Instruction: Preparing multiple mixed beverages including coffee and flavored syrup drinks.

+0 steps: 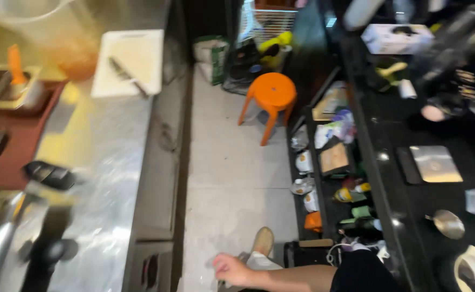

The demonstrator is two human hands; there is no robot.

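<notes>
One hand (231, 269) (empty) near shoe (263, 241)

One bare arm (291, 277) is seen low down, stretched out flat toward the left. Its hand (230, 269) is loosely curled, with the fingers bent in. Which hand it is cannot be told. A black sleeve (363, 273) is worn.
</notes>
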